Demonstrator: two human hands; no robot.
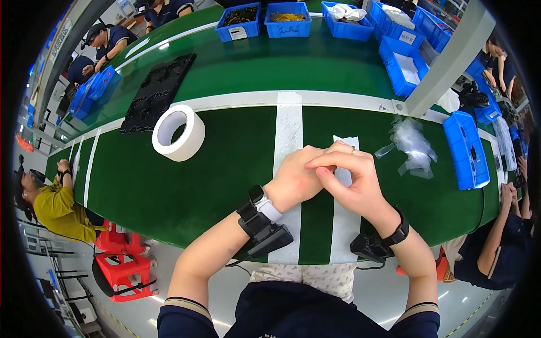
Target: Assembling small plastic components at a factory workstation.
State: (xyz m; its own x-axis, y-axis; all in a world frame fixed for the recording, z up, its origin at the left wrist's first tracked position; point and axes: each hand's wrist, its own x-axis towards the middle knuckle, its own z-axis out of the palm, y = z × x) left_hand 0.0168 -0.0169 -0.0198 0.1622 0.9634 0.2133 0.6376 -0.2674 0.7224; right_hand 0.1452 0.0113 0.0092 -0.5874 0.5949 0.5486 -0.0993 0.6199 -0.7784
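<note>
Over the green table my two hands meet in front of me. My left hand (pixel 297 176) is bent inward, its fingers mostly hidden behind the other hand. Curled over it is my right hand (pixel 360 181), a ring on one finger; its fingertips rest on the left hand and the thumb lies close to it. No object shows between them. Under the hands run two pale tape strips (pixel 288 132) stuck to the table. Left of the hands stands a wide white tape roll (pixel 194 135). To the right lies a heap of clear plastic film pieces (pixel 414 143).
Beyond the roll lies a black moulded tray (pixel 158 93). A blue bin (pixel 466 151) sits at the right, near a grey post (pixel 451 62). More blue bins (pixel 288 27) line the far side. Co-workers sit around the tables. Red stools (pixel 121 273) stand at the lower left.
</note>
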